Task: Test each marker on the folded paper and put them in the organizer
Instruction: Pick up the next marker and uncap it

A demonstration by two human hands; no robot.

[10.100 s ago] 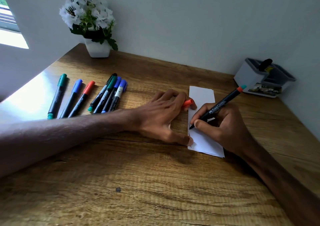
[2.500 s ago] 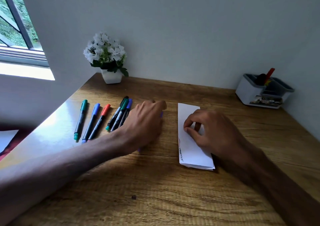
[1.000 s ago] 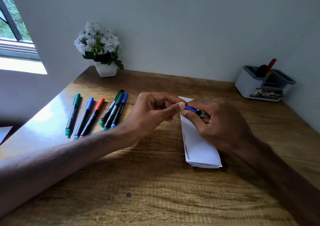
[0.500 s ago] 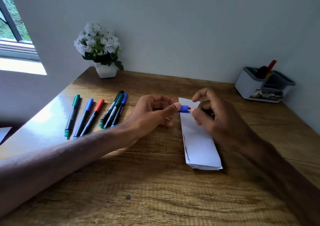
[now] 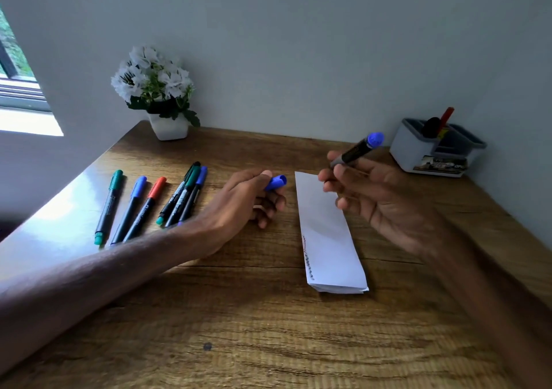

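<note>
Your left hand (image 5: 248,200) pinches the blue cap (image 5: 276,182) just beside the folded paper (image 5: 328,233) on the tabletop (image 5: 268,329); your right hand (image 5: 379,197) pinches the blue marker (image 5: 355,151) above the paper's far end.

Uncapped blue marker (image 5: 355,151) tilts in air near scribbled folded paper (image 5: 328,233), cap (image 5: 276,182) apart.

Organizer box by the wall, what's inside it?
A red marker and a dark rounded top stick up from the organizer. Its walls hide their lower parts and the compartment floors.
</note>
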